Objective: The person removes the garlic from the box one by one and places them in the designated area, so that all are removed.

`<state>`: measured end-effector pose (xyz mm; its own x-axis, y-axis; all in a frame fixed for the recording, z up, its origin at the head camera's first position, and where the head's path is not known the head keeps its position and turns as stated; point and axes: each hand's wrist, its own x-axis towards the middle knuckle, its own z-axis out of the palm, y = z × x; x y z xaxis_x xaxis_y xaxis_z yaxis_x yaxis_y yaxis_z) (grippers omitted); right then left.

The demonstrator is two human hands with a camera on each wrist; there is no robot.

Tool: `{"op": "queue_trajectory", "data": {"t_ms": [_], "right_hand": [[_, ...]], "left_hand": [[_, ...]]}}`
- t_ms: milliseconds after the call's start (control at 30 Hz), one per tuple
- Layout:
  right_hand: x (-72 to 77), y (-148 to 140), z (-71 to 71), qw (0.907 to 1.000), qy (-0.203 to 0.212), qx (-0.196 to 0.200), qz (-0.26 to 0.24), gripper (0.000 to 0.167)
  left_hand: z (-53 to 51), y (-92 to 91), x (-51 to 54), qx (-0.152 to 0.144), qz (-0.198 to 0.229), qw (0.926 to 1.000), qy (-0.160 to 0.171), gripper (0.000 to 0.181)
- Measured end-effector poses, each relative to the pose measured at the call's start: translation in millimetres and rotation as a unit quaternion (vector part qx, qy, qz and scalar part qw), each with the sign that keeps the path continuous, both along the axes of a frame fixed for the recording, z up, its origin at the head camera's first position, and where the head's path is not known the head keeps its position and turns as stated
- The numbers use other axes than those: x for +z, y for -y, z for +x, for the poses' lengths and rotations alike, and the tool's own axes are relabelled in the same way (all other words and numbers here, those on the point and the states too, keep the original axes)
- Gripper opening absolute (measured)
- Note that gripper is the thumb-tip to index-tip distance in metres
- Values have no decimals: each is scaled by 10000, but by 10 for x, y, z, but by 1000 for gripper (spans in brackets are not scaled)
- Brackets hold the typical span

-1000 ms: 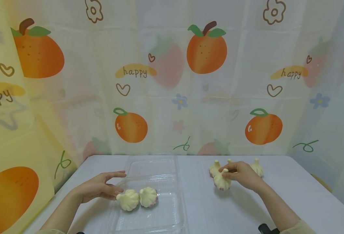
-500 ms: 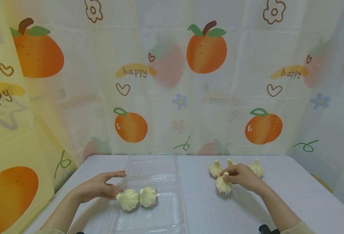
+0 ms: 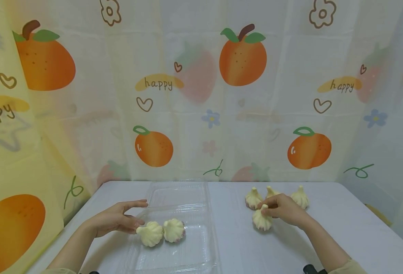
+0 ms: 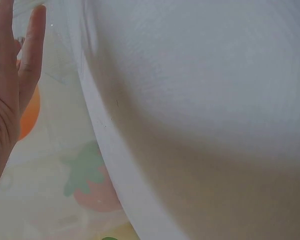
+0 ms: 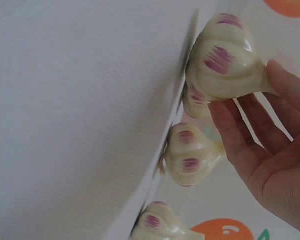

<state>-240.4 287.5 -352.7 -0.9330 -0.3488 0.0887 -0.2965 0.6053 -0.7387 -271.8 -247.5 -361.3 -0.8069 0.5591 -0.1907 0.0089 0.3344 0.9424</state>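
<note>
My right hand (image 3: 288,210) pinches a garlic bulb (image 3: 262,220) by its stem, low over the white table on the right. In the right wrist view, thumb and fingers meet at the stem of that bulb (image 5: 222,60), whose pale skin has purple streaks. Behind it stand a left garlic bulb (image 3: 254,198), a partly hidden one (image 3: 271,191) and a right one (image 3: 299,198). My left hand (image 3: 113,220), fingers relaxed, lies at the left edge of a clear plastic box (image 3: 199,243). Two garlic bulbs, a left one (image 3: 150,234) and a right one (image 3: 174,230), sit inside.
The box's raised clear lid (image 3: 179,195) extends behind it toward the back edge of the table (image 3: 228,228). A printed curtain (image 3: 194,114) hangs behind and at the left. A small black object (image 3: 309,269) shows beside the right forearm.
My right hand has come slightly nearer and lower with the garlic bulb, away from the bulbs behind. The left hand and the bulbs in the box have stayed in place.
</note>
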Motion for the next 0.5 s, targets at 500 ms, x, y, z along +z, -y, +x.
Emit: {"op": "queue_trajectory", "data": {"t_ms": [500], "right_hand": [[-31, 9, -19, 9999, 10, 28, 97, 25]], "left_hand": [[5, -15, 21, -3, -14, 10000, -23, 81]]}}
